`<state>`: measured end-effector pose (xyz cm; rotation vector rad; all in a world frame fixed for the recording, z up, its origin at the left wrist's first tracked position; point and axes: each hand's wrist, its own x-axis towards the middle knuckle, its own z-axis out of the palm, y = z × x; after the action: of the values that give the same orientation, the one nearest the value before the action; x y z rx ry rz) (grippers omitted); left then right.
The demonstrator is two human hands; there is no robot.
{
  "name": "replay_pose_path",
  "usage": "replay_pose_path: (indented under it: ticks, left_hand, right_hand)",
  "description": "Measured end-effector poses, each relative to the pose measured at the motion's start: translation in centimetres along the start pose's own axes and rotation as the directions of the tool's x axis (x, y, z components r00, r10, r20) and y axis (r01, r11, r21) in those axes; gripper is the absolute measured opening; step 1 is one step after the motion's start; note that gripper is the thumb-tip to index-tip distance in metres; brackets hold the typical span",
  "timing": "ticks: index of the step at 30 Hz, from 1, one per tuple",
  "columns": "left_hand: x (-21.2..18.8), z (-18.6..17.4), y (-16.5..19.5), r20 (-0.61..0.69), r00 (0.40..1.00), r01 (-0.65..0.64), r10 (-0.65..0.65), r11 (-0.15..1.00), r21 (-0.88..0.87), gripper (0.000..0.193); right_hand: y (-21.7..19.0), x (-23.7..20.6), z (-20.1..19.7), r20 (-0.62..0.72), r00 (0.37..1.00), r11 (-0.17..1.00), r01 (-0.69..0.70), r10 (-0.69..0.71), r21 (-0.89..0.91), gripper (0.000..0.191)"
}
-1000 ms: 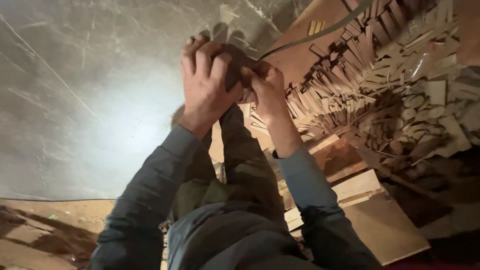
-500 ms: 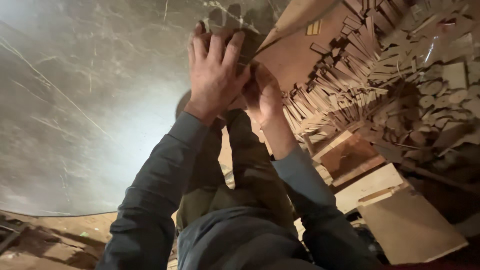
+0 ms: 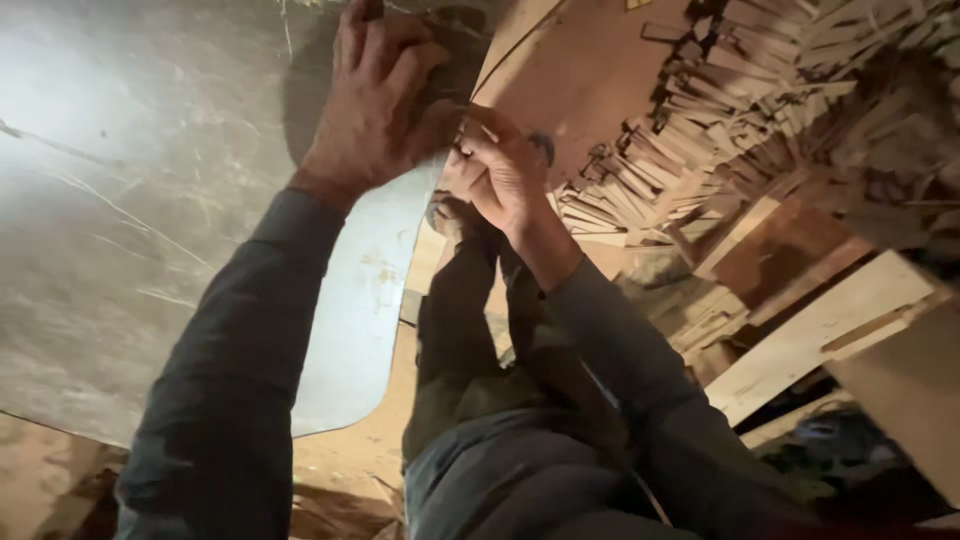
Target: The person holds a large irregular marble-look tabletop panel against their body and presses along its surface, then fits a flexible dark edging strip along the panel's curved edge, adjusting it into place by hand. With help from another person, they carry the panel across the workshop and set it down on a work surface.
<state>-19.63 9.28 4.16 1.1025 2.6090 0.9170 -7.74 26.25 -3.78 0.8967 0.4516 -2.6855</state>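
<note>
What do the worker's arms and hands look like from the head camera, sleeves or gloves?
Both hands, left hand and right hand, are bare, no gloves. Each arm wears a long dark grey-blue sleeve reaching the wrist, plain cloth, creased, with no visible markings.

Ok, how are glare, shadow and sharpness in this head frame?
Head view: strong glare washes out the grey sheet at left; the left hand casts a dark shadow on it; the right hand looks slightly soft; the pile of wood offcuts is dim and smeared toward the edge.
</note>
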Motion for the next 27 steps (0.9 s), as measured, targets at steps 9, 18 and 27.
replay_pose_path:
  ticks: [9,18,27]
  left_hand:
    - [-0.7,-0.8,-2.6,0.127,0.942,-0.332,0.311,0.92,0.207,0.046]
    - [-0.8,-1.5,-2.3,0.153,0.947,-0.313,0.283,0.922,0.23,0.054]
    - [-0.8,-1.6,-2.6,0.251,0.924,-0.342,0.289,0.918,0.202,0.071]
  right_hand:
    - [9.7,-4.7,-0.6,-0.07,0.997,0.992,-0.005,0.014,0.128,0.008]
    - [10.0,-4.0,-0.6,-0.087,0.996,1.0,0.017,-0.015,0.022,0.005]
    - [1.5,-6.2,5.9,0.12,0.981,0.496,0.183,-0.155,-0.849,0.021]
